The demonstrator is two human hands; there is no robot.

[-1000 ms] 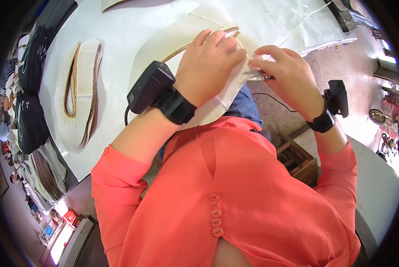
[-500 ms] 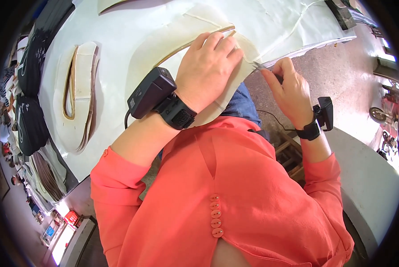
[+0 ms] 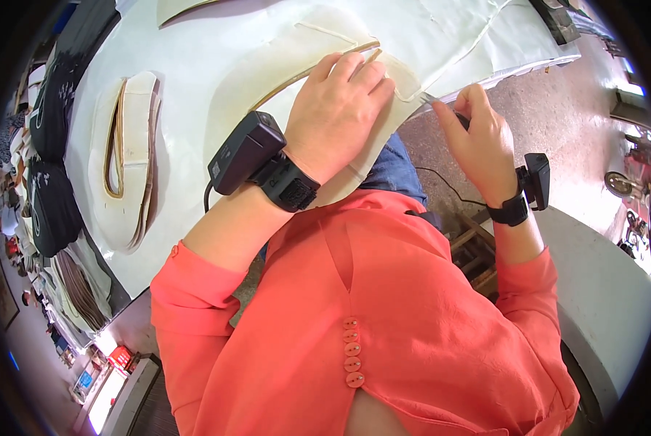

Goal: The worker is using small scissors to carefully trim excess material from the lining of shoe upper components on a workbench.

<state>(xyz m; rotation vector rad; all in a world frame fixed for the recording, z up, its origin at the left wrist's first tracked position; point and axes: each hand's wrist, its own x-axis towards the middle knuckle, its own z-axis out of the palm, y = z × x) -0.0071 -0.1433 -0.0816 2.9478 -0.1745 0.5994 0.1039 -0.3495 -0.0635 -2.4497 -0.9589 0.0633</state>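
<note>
a: left hand (image 3: 340,109)?
b: flat, fingers spread open, pressing down on the cream sheet piece (image 3: 318,58) at the near edge of the white tabletop (image 3: 195,65). black wrist device (image 3: 247,151) strapped on behind it.

a: right hand (image 3: 478,142)?
b: closed around a small tool (image 3: 429,97), only its thin tip shows, kind can't be told. the tip touches the sheet's right corner, just beside the left fingertips. black wristband with a small camera (image 3: 536,178) on that wrist.

a: the rest?
b: stack of curved cream strips (image 3: 133,145) lies on the tabletop to the left, well apart from the hands. dark fabric pieces (image 3: 49,196) at the far left edge. the person wears a coral shirt (image 3: 383,320).
</note>
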